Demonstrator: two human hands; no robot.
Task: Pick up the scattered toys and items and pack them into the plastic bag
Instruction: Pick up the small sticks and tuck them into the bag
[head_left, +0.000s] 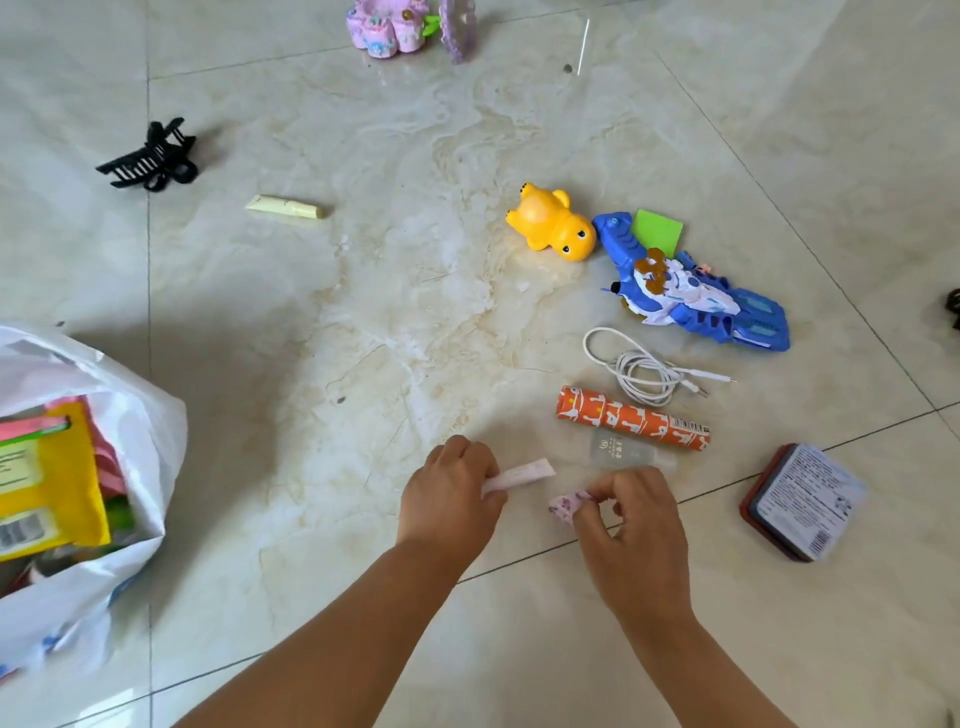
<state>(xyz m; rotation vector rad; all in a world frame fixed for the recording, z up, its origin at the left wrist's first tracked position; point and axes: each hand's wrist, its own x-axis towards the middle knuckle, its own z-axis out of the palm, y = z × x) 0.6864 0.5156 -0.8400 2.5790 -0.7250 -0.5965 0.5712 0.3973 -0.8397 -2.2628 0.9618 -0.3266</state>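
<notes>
My left hand (449, 493) is closed around a pale pink stick (519, 474) that pokes out to the right. My right hand (631, 525) pinches a small pink patterned piece (563, 506) just above the floor. The white plastic bag (104, 415) stands open at the left with yellow and pink packets inside. On the tiles lie a yellow duck toy (551, 222), a blue and white robot toy (691, 291), a white cable (644, 366), an orange tube (631, 418), a clear packet (626, 449) and a cream stick (285, 206).
A black hair claw (150, 156) lies at the far left. A pink and purple toy (400, 26) sits at the top edge. A green paper (658, 231) lies beside the robot toy. A dark red box with a printed label (802, 501) rests at the right.
</notes>
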